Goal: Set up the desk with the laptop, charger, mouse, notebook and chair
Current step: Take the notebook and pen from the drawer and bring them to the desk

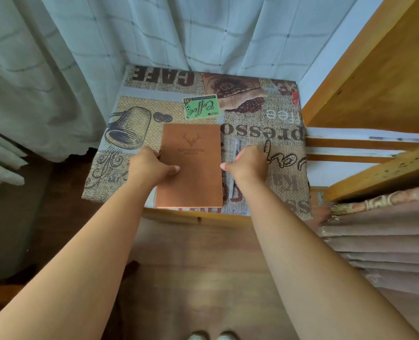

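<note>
A brown leather-look notebook (191,165) with an embossed deer head lies on a small table covered by a coffee-print cloth (135,123). My left hand (152,165) grips the notebook's left edge, thumb on the cover. To the right of the notebook lies a silver pen (235,149). My right hand (247,163) is curled over the pen, thumb touching the notebook's right edge. No laptop, charger, mouse or chair is in view.
Pale curtains (81,57) hang behind and to the left of the table. A wooden shelf frame (375,77) stands close on the right, with folded brownish fabric (385,241) below it. Wood floor (198,278) lies between me and the table.
</note>
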